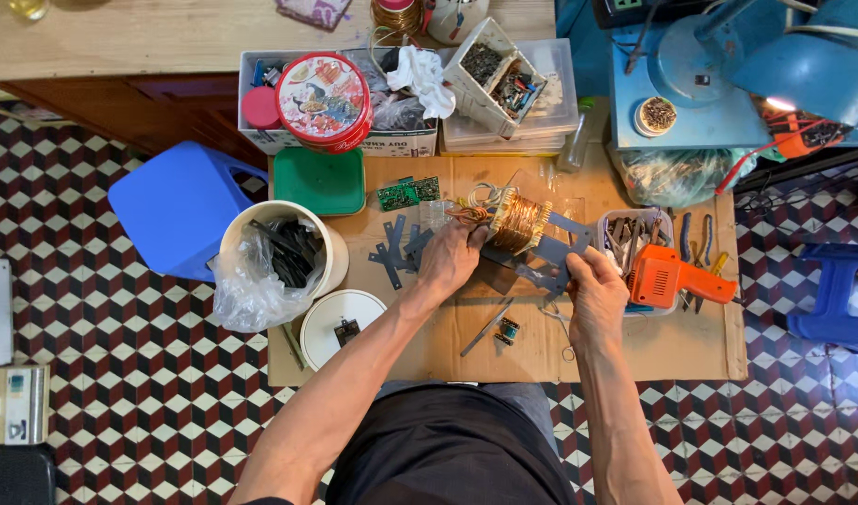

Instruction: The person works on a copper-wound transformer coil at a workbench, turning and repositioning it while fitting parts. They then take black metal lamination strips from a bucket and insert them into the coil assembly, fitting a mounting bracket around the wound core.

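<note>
A transformer coil (519, 223) wound with copper wire lies on a sheet of cardboard (672, 346) on the tiled floor. My left hand (452, 257) presses down beside the coil's left end, on thin grey metal plates. My right hand (592, 281) grips a grey metal plate (558, 254) that sticks out from under the coil on the right. More loose grey plates (396, 251) lie fanned out left of my left hand.
A white bucket (277, 252) lined with a plastic bag holds dark strips; its lid (340, 323) lies beside it. An orange soldering gun (672, 279), a clear tub of parts (634, 234), pliers, a green lid (321, 180), a round red tin (323, 98), a blue stool (181, 206) and a blue lamp (803, 70) surround the cardboard.
</note>
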Tool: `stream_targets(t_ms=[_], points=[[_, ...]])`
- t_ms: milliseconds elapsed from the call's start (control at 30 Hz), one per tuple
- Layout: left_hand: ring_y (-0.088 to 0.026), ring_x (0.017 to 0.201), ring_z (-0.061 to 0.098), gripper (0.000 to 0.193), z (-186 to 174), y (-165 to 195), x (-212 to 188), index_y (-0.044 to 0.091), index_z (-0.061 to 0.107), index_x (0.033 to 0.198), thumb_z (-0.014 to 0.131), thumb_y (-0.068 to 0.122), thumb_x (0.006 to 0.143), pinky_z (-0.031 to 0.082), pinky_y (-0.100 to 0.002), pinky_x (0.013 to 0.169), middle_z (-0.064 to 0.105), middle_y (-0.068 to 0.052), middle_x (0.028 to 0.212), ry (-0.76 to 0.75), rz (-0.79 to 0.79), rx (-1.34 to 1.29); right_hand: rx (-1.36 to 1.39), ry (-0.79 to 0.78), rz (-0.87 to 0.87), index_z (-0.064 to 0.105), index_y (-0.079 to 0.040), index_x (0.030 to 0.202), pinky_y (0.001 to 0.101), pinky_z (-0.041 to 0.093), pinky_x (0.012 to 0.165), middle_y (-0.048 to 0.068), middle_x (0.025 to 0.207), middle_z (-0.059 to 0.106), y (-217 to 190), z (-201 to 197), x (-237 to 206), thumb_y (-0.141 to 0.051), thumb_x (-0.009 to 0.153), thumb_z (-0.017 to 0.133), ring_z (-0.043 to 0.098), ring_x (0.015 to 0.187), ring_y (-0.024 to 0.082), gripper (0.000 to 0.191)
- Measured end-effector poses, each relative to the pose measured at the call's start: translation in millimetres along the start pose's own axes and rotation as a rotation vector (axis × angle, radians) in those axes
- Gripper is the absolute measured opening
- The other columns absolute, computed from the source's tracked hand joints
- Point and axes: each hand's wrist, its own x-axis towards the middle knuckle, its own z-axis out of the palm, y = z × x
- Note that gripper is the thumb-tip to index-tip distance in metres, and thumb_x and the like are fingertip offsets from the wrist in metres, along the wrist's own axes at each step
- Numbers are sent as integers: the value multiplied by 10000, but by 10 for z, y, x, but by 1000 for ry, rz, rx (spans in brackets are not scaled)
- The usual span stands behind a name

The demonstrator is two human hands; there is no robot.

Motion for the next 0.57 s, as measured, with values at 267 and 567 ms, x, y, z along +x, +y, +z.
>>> stream_targets(t_ms=[267, 567], points=[[-420, 1044, 666, 233, 114, -142, -61, 9, 662, 1113, 627, 194, 975, 532, -477, 925, 697, -234, 1089, 84, 159, 110, 3, 29, -41, 679, 4, 1206, 221, 541, 661, 20, 988, 729, 193, 85, 118, -80, 966, 668, 667, 749, 89, 254], [-443, 1151, 629, 272, 93, -220, -47, 11, 691, 1179, 606, 163, 969, 496, -480, 991, 683, -276, 1211, -69, -17, -94, -205, -6, 5, 736, -16, 1292, 219, 467, 598, -14, 858, 624, 283, 230, 191, -136, 976, 685, 537, 683, 46, 341]])
